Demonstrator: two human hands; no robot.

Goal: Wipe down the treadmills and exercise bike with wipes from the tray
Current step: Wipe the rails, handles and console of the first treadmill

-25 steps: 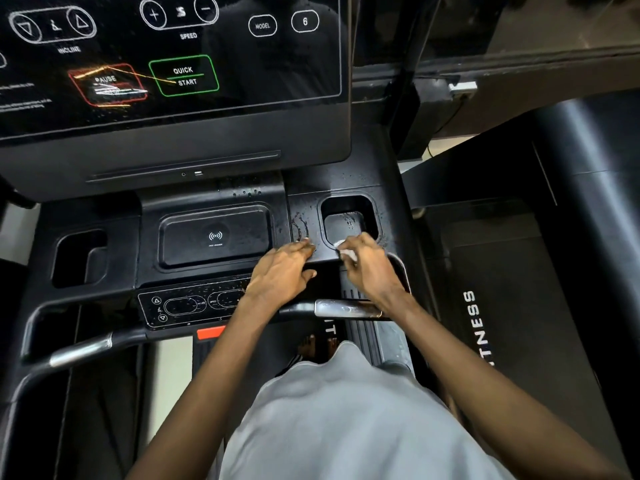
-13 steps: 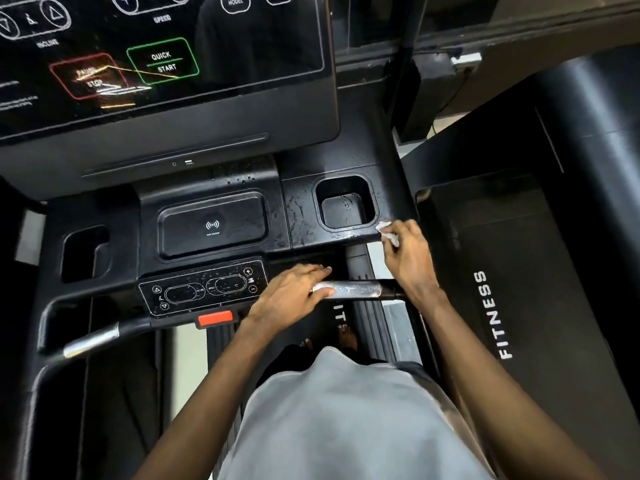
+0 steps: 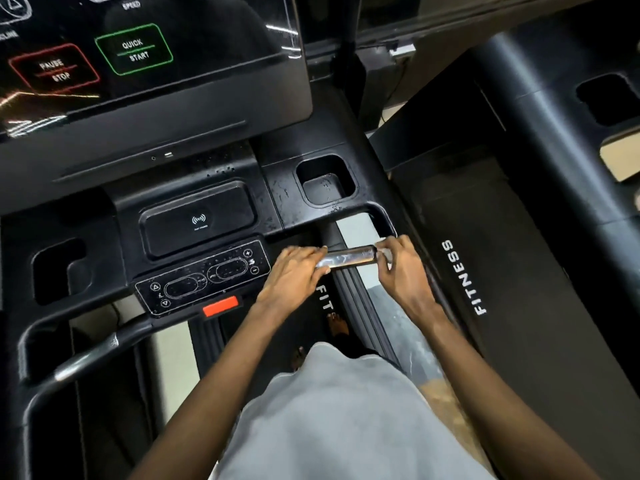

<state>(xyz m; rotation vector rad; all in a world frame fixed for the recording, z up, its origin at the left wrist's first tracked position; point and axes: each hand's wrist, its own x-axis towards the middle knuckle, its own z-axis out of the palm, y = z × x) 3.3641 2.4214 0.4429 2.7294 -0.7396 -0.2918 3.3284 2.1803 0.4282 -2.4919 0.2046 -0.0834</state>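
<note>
- The right hand (image 3: pixel 403 268) has left the console's right edge beside the cup holder (image 3: pixel 325 183) and come down to the right end of the silver grip (image 3: pixel 349 258) on the treadmill (image 3: pixel 277 206).
- Its fingers are curled round the white wipe (image 3: pixel 385 253), pressing it against that end of the grip.
- The left hand (image 3: pixel 294 271) stays where it was, fingers curled over the left end of the silver grip, thumb seemingly tucked beneath, though blur makes that hard to confirm.
- The view has swung to the right, so more of the neighbouring treadmill belt (image 3: pixel 464 277), lettered FITNESS, now shows.
- Only a small scrap of the wipe shows between the right fingers; the rest is hidden inside the hand.
- Specks, possibly droplets, dot the console around the cup holder and the control panel (image 3: pixel 204 275).
- The screen (image 3: pixel 173 81) is cut off at the top and left; PAUSE STOP and QUICK START can be read, the labels above them only in part.
- A red tab (image 3: pixel 220 305) sits just below the control panel.
- A grey shirt (image 3: pixel 329 420) covers most of the belt below; bare toes (image 3: pixel 337 325) peek out above its hem, and the belt lettering reads only FIT.
</note>
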